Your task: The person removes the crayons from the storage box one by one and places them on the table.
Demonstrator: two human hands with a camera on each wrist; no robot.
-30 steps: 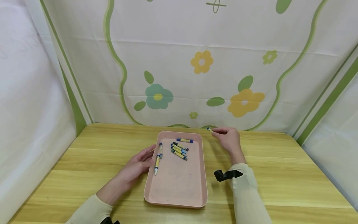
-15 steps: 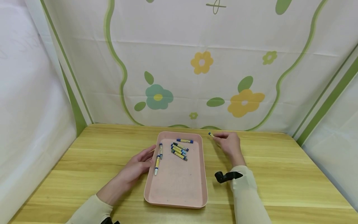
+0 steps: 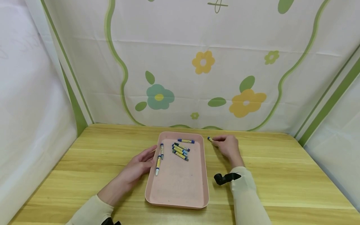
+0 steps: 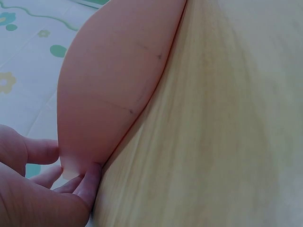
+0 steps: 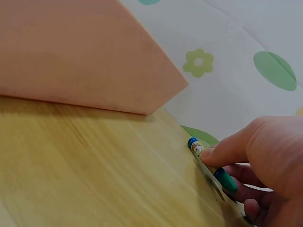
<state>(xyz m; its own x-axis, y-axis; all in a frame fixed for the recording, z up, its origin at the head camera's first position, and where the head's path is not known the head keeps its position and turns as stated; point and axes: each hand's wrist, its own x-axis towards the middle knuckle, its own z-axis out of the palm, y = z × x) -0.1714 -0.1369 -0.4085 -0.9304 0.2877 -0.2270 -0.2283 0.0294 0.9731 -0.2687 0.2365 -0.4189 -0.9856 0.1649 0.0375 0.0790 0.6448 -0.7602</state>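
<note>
My right hand pinches a crayon between thumb and fingers, just right of the tray's far corner. In the right wrist view the crayon shows a blue end, a yellow printed wrapper and a green tip, held low over the table. The thumb covers its middle. My left hand rests against the left side of the pink tray. Its fingers are extended, and in the left wrist view the fingertips touch the outer wall. Several crayons lie inside, mostly clustered near the far end.
Two crayons lie end to end along the tray's left wall. A single blue-tipped crayon lies near the far wall. The wooden table ends at a white flower-printed curtain, with white cloth on both sides.
My right hand has come down and slightly nearer, bringing the crayon from the table's far edge to beside the tray's far corner. The left hand and the tray have stayed put.
</note>
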